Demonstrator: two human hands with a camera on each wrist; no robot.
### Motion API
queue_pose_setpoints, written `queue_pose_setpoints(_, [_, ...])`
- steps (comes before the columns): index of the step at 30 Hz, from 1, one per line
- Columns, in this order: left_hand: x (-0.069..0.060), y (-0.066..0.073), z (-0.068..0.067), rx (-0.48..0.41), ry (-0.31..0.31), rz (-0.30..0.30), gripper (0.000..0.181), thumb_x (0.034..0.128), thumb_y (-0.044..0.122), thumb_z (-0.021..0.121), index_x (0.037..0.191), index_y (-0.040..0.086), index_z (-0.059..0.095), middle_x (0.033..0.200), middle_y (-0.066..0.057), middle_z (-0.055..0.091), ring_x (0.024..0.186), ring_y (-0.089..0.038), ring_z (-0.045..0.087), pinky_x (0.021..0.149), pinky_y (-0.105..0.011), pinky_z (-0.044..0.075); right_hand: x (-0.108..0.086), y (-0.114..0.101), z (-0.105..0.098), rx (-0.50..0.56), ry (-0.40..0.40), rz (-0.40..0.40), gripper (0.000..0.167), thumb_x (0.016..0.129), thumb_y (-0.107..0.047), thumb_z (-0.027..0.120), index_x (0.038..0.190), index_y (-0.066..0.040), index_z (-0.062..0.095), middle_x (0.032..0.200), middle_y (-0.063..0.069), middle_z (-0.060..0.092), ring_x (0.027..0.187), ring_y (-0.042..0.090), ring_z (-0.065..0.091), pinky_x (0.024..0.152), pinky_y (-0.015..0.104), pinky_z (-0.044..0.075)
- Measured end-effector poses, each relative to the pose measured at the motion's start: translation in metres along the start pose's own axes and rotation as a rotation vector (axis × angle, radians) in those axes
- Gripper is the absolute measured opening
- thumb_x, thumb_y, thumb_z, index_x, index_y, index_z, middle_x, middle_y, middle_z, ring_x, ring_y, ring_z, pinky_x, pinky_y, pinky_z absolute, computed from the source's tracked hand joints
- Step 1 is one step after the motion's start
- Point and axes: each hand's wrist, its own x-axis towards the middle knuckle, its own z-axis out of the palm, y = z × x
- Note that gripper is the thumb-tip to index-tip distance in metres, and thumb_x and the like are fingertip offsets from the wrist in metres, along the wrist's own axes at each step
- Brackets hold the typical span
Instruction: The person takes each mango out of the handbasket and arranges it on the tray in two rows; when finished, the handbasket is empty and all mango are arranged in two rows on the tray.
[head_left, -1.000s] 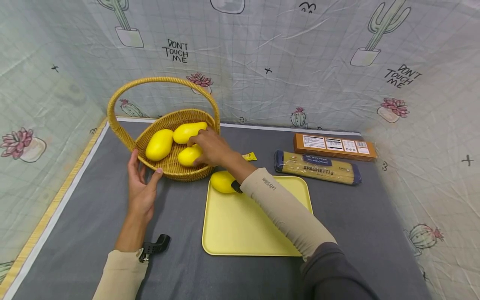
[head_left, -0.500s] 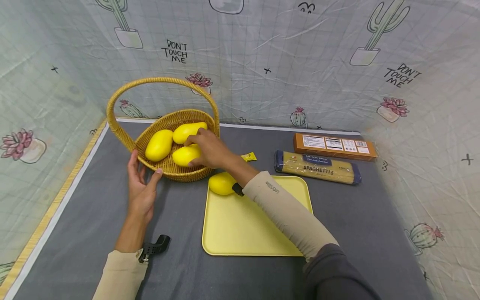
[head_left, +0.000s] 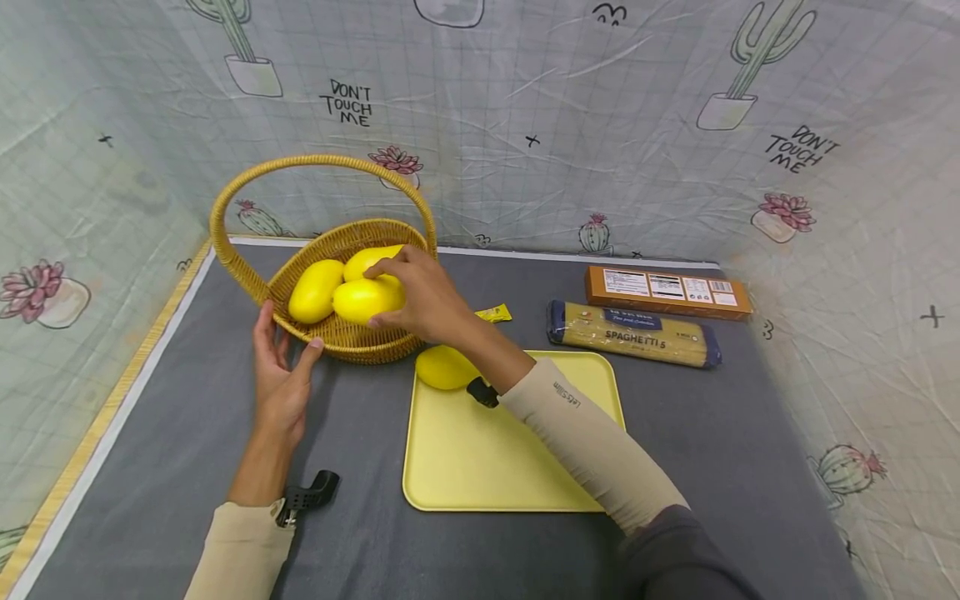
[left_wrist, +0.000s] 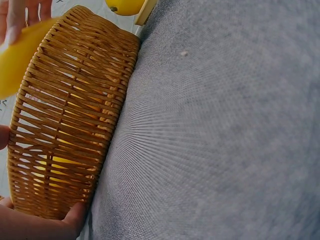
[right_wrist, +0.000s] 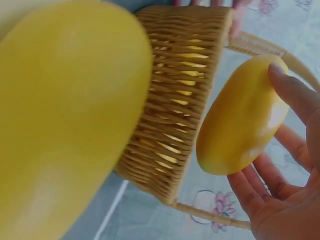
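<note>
My right hand (head_left: 427,298) grips a yellow mango (head_left: 367,300) between thumb and fingers, just above the wicker basket (head_left: 375,348). In the right wrist view the held mango (right_wrist: 240,120) is above the rim, apart from the weave. Two other mangoes (head_left: 315,292) lie inside the basket, one partly hidden behind the held one. My left hand (head_left: 283,392) holds the basket's near left side, thumb and fingers at its rim; the left wrist view shows fingertips against the wicker wall (left_wrist: 75,115). Another mango (head_left: 444,368) lies on the yellow tray (head_left: 495,458), partly behind my right wrist.
Right of the basket lies a small yellow packet (head_left: 495,313). A spaghetti pack (head_left: 633,333) and a brown box (head_left: 667,292) lie at the back right. The basket's tall handle (head_left: 322,160) arches over it, close to the patterned cloth wall (head_left: 510,183).
My right hand has lifted the mango from inside the basket, moving it slightly up and to the left. My left hand has stayed on the basket's rim.
</note>
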Motion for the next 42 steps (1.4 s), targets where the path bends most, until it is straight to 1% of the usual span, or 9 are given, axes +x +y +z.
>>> queue_pose_setpoints(5, [-0.001,0.0,0.0,-0.009,0.0,0.012,0.092,0.101,0.002,0.068,0.168,0.04,0.018,0.178,0.012,0.009,0.166,-0.019,0.013,0.133,-0.051,0.023,-0.014,-0.007,-0.01,0.041,0.068,0.01,0.065,0.081,-0.04,0.094,0.138,-0.021,0.071,0.12,0.005,0.058,0.11,0.02,0.053,0.095,0.034,0.046])
queue_pose_setpoints(11, [-0.002,0.0,0.0,-0.011,-0.004,0.009,0.092,0.1012,0.003,0.069,0.169,0.04,0.017,0.178,0.012,0.009,0.166,-0.019,0.012,0.133,-0.051,0.023,-0.036,-0.01,-0.023,0.06,0.118,0.023,0.063,0.081,-0.037,0.095,0.137,-0.021,0.071,0.123,0.003,0.058,0.115,0.019,0.054,0.1,0.036,0.047])
queue_pose_setpoints(17, [-0.002,0.001,0.0,-0.006,0.0,0.003,0.092,0.1014,0.004,0.069,0.169,0.04,0.017,0.178,0.012,0.008,0.166,-0.019,0.012,0.134,-0.05,0.022,-0.061,-0.004,-0.033,0.053,0.183,0.007,0.061,0.08,-0.036,0.095,0.135,-0.021,0.072,0.12,0.003,0.059,0.111,0.02,0.053,0.094,0.038,0.047])
queue_pose_setpoints(20, [-0.001,0.0,0.0,-0.006,0.003,0.006,0.092,0.1013,0.004,0.069,0.169,0.04,0.018,0.178,0.012,0.009,0.166,-0.019,0.012,0.134,-0.051,0.021,-0.074,0.001,-0.036,0.063,0.213,0.019,0.06,0.08,-0.034,0.096,0.134,-0.021,0.073,0.121,0.003,0.059,0.11,0.02,0.052,0.094,0.039,0.047])
queue_pose_setpoints(27, [-0.001,-0.001,0.0,-0.009,0.004,0.008,0.092,0.101,0.003,0.069,0.168,0.04,0.018,0.178,0.012,0.009,0.166,-0.019,0.012,0.133,-0.051,0.022,-0.103,0.014,-0.044,0.068,0.261,0.081,0.061,0.08,-0.032,0.096,0.135,-0.021,0.073,0.121,0.003,0.06,0.112,0.022,0.054,0.098,0.044,0.049])
queue_pose_setpoints(33, [-0.001,0.0,0.0,-0.009,0.009,0.005,0.091,0.101,0.003,0.069,0.168,0.041,0.019,0.178,0.012,0.01,0.166,-0.019,0.013,0.133,-0.049,0.023,-0.125,0.027,-0.049,0.051,0.282,0.123,0.062,0.079,-0.032,0.096,0.136,-0.022,0.072,0.121,0.005,0.06,0.113,0.025,0.056,0.098,0.047,0.048])
queue_pose_setpoints(39, [-0.002,0.001,0.0,-0.004,0.005,0.001,0.092,0.1011,0.004,0.069,0.168,0.041,0.019,0.178,0.013,0.009,0.166,-0.018,0.013,0.133,-0.048,0.024,-0.146,0.04,-0.053,0.042,0.279,0.215,0.063,0.079,-0.033,0.097,0.136,-0.023,0.072,0.122,0.006,0.059,0.112,0.027,0.057,0.095,0.045,0.048])
queue_pose_setpoints(42, [-0.002,0.001,0.0,-0.005,0.002,0.005,0.092,0.1012,0.004,0.069,0.168,0.041,0.018,0.178,0.013,0.009,0.166,-0.018,0.013,0.133,-0.048,0.024,-0.155,0.047,-0.055,0.036,0.279,0.256,0.064,0.078,-0.032,0.097,0.136,-0.023,0.072,0.122,0.006,0.059,0.111,0.028,0.057,0.094,0.045,0.046])
